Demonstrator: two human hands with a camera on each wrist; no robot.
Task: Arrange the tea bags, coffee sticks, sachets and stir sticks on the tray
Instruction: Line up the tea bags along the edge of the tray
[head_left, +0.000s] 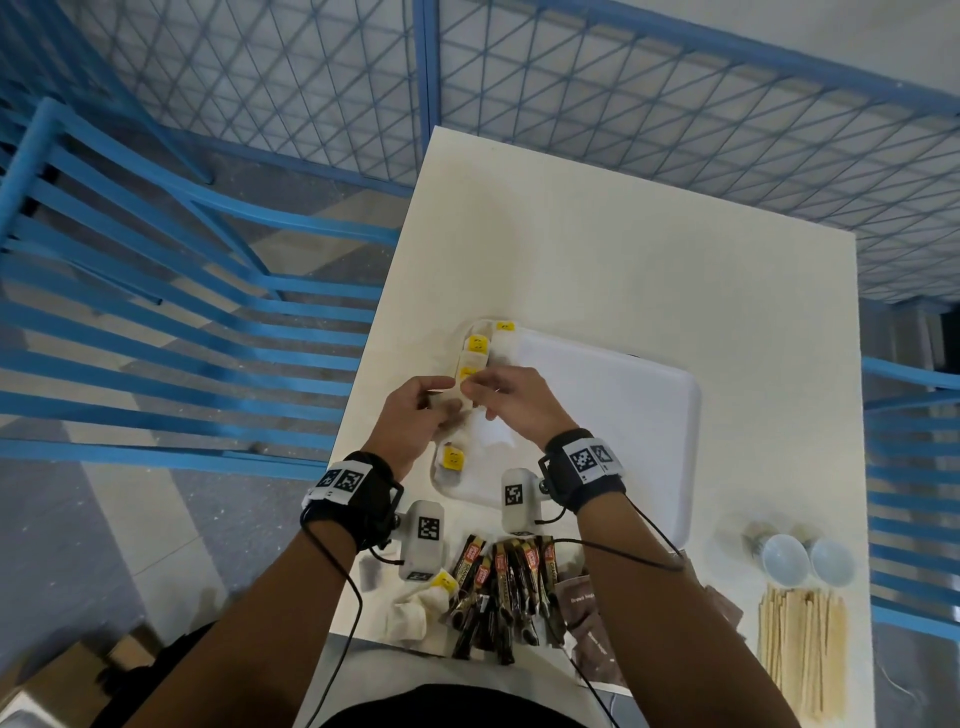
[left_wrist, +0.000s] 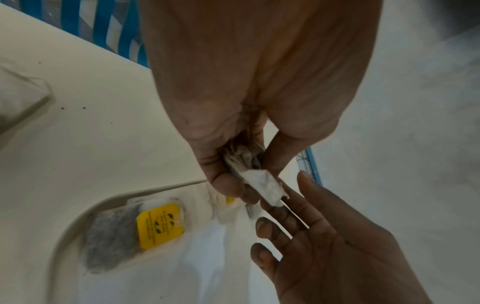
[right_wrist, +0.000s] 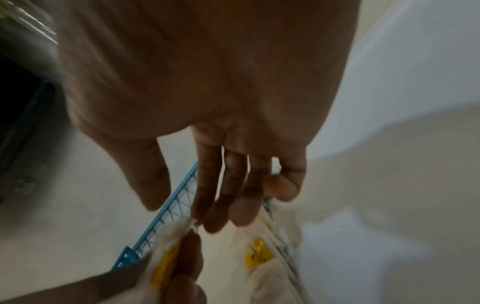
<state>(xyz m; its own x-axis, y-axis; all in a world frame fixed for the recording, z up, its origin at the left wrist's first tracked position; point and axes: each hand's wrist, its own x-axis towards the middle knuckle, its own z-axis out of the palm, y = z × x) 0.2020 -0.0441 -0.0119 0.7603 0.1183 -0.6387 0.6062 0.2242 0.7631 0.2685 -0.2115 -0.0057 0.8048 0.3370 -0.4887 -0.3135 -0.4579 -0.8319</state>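
White table (head_left: 649, 270); left grip (head_left: 415, 415) pinching tea bag (left_wrist: 262, 185), right grip (head_left: 511, 402) loose-fingered.

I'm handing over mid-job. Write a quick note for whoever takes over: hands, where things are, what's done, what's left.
Left hand grips a tea bag above the tray's left edge.
Right hand open, fingers touching that bag.
Done: several tea bags lined along the left side of the tray.
Left: spare tea bags, coffee sticks, brown sachets and stir sticks, all on the table near the person.
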